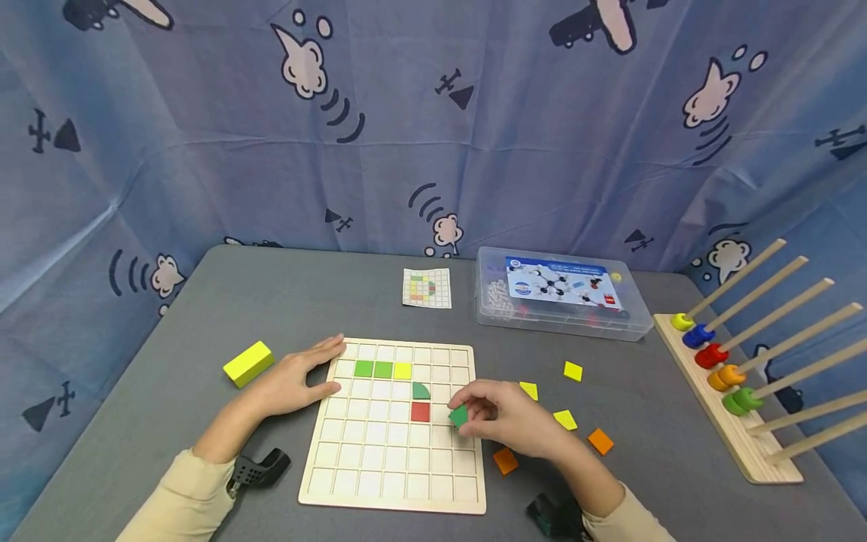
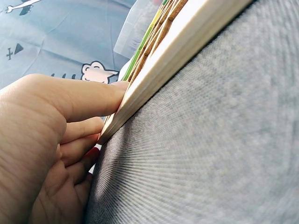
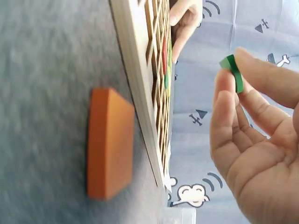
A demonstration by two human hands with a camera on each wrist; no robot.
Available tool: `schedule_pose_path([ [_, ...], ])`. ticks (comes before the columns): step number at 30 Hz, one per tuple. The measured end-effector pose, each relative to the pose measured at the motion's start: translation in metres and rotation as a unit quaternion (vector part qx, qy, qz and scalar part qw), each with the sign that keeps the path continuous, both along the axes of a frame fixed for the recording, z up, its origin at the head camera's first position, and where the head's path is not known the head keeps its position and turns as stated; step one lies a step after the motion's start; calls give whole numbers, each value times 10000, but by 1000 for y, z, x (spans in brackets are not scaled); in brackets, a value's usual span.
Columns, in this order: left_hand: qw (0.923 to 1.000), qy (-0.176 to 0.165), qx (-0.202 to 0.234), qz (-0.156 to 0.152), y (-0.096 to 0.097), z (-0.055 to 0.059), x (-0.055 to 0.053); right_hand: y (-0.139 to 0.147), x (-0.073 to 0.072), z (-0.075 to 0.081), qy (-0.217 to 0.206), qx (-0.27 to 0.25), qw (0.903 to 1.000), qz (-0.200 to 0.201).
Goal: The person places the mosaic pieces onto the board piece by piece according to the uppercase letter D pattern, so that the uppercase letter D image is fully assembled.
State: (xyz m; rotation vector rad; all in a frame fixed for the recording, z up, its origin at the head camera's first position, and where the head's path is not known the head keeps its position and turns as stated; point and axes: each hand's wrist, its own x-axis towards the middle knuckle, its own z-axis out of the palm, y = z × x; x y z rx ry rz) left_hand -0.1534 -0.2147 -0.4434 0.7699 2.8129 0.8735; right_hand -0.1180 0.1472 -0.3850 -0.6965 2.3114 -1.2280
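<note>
A wooden grid board [image 1: 369, 478] lies on the grey table. In its cells sit two light green tiles [image 1: 373, 369], a yellow tile [image 1: 403, 371], a dark green quarter-round tile [image 1: 421, 391] and a red tile [image 1: 420, 412]. My left hand [image 1: 298, 380] rests at the board's upper left corner, and the left wrist view shows the thumb touching its edge. Between thumb and fingers, my right hand [image 1: 504, 418] pinches a dark green tile [image 3: 236, 74] above the right part of the board. An orange tile [image 3: 110, 144] lies beside the board, below that hand.
Yellow tiles [image 1: 573, 371] and orange tiles [image 1: 600, 442] lie loose at the right. A yellow block [image 1: 248, 364] is at the left. Behind the board are a pattern card [image 1: 427, 288] and a clear plastic box [image 1: 555, 320]. A peg rack [image 1: 779, 470] stands far right.
</note>
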Motion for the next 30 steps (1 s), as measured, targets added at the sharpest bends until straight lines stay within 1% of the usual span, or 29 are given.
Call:
schedule_pose_path([
  [3, 10000, 34, 8, -12, 0, 0, 0, -6, 1, -2, 32, 69, 9999, 116],
  [9, 10000, -25, 17, -24, 0, 1, 0, -19, 2, -11, 566, 378, 9970, 367],
  [12, 10000, -38, 22, -28, 0, 1, 0, -26, 3, -14, 740, 531, 9948, 465],
  [16, 10000, 5, 8, -37, 0, 0, -1, -36, 3, -15, 1076, 750, 9900, 528],
  [21, 10000, 45, 21, -52, 0, -1, -1, -47, 3, -18, 1536, 1097, 9805, 539],
  [25, 10000, -18, 27, -38, -1, -1, -2, -53, 4, -22, 1719, 1272, 9755, 523],
  [30, 10000, -66, 34, -5, -1, -1, -2, -56, 5, -26, 1981, 1330, 9699, 490],
])
